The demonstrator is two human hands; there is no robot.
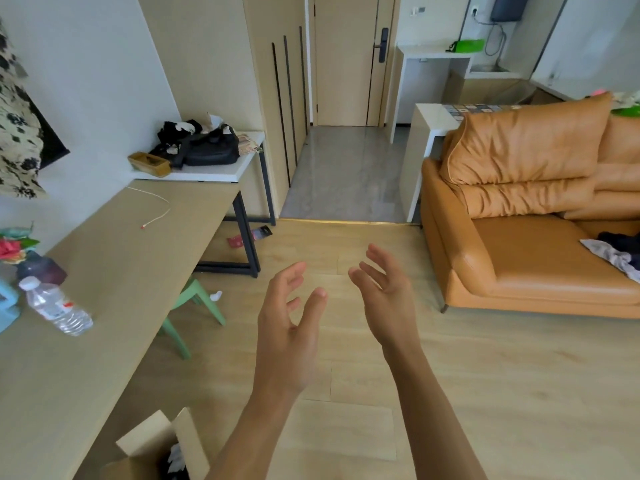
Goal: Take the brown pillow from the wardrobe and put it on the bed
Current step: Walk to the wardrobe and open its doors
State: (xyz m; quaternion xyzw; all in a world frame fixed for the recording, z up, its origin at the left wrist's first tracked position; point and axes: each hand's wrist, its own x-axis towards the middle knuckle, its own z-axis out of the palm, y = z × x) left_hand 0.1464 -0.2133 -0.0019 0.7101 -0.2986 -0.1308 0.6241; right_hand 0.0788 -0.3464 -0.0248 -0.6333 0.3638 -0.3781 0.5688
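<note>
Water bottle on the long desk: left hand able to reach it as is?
Probably yes. The left hand is open and empty, and bare desktop lies between it and the water bottle, nothing blocking.

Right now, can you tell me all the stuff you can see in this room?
sofa: one, orange, right side.
long desk: one, light wood, left wall.
water bottle: one, clear, lying on the desk.
black bag: one, on the white shelf top.
tissue box: one, wooden, beside the bag.
green stool: one, under the desk.
cardboard box: one, open, bottom left.
door: one, beige, shut, far end.
clothes: small pile, on the sofa seat.
left hand: empty, fingers spread.
right hand: empty, fingers spread.
</note>
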